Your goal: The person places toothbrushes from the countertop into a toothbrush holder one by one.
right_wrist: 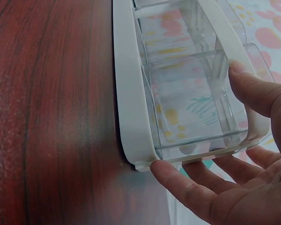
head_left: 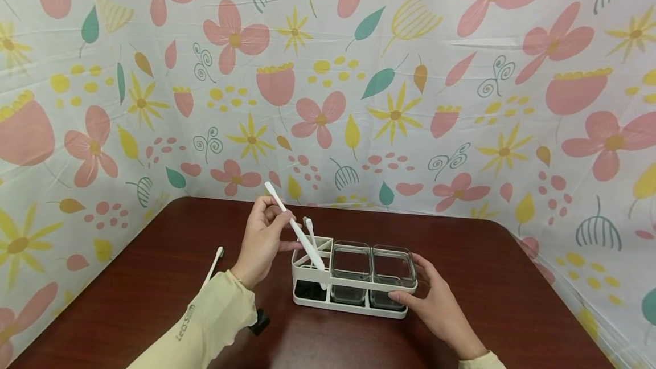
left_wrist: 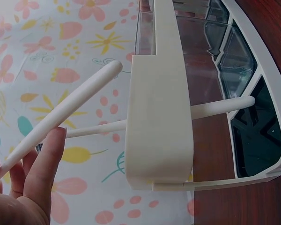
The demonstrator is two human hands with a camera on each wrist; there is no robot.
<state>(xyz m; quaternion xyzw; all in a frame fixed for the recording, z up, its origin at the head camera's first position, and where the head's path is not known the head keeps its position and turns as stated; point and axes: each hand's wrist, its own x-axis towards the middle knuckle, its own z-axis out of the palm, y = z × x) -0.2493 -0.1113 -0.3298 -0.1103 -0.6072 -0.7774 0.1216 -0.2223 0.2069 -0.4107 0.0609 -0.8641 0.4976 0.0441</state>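
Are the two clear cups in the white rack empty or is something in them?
Empty. In the head view both clear cups show only see-through walls, and the right wrist view shows nothing inside the one nearest the right hand.

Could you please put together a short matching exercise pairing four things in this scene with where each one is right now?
Things:
1. left hand
2. right hand
3. white holder
4. loose toothbrush

Places or states:
A. stands on the dark wooden table, with two clear cups in it
B. lies flat on the table, left of the sleeve
C. pinches a white toothbrush slanting into the holder's left compartment
D. grips the holder's right end

Pairs: 1-C, 2-D, 3-A, 4-B
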